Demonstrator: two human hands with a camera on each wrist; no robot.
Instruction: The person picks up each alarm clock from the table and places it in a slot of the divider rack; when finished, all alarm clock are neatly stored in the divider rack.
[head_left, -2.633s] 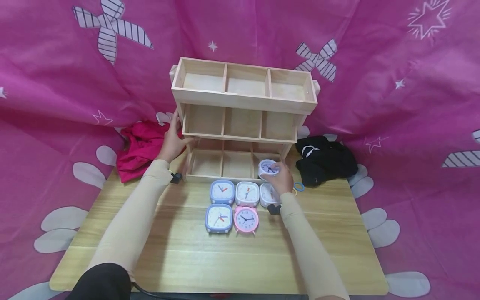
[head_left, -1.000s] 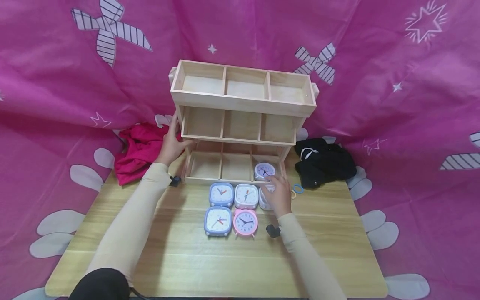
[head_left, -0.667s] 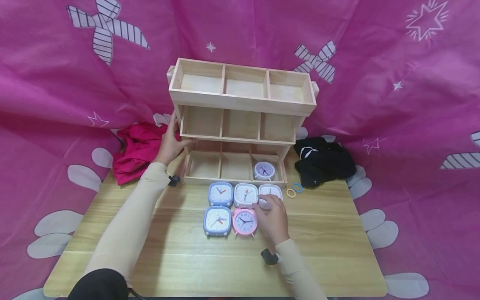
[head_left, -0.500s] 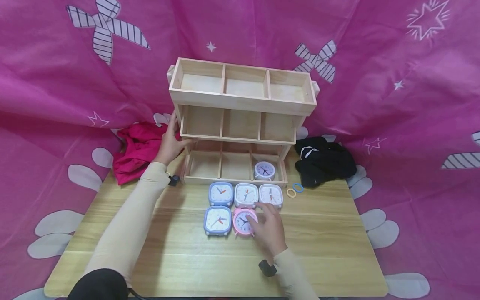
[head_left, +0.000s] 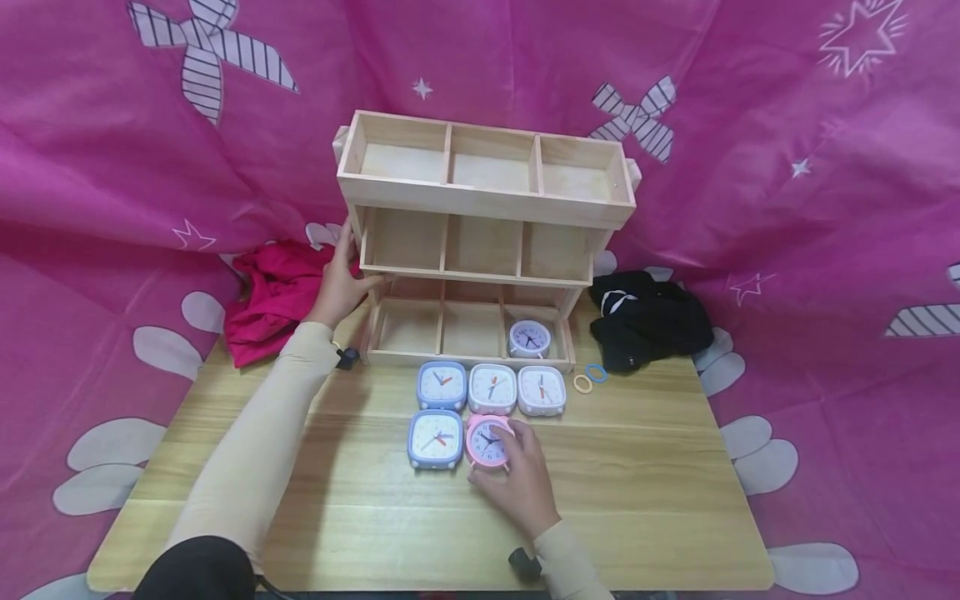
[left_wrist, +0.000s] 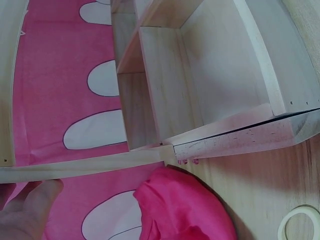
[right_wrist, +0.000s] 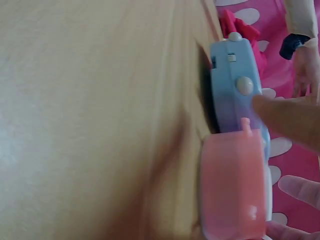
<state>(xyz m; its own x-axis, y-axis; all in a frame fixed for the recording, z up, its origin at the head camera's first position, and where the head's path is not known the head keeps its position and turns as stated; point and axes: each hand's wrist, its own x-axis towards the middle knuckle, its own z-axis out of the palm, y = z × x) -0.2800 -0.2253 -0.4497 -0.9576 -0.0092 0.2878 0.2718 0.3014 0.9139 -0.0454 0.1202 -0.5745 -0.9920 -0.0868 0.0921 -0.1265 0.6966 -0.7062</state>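
Note:
A three-tier wooden shelf (head_left: pixel 480 200) stands at the back of the table. My left hand (head_left: pixel 339 282) grips its left side post, and its thumb (left_wrist: pixel 31 210) shows under the wooden rail (left_wrist: pixel 90 165). A lilac round clock (head_left: pixel 529 339) sits in the bottom right compartment. In front of the shelf lie a blue clock (head_left: pixel 442 385), two white clocks (head_left: pixel 492 388) (head_left: pixel 542 390) and another blue clock (head_left: pixel 436 438). My right hand (head_left: pixel 501 458) curls round the pink round clock (head_left: pixel 483 440). In the right wrist view a finger (right_wrist: pixel 290 117) reaches over the pink clock (right_wrist: pixel 232 185) beside the blue clock (right_wrist: pixel 235 85).
A red cloth (head_left: pixel 273 296) lies left of the shelf and a black cloth (head_left: pixel 648 321) lies to its right. Two small rings (head_left: pixel 589 379), one yellow and one blue, lie near the black cloth. Pink patterned fabric hangs behind and around the table (head_left: pixel 660 500).
My right hand left the lilac clock in the bottom right compartment, drew back over the right white clock and has closed round the pink clock. The left hand has stayed on the shelf.

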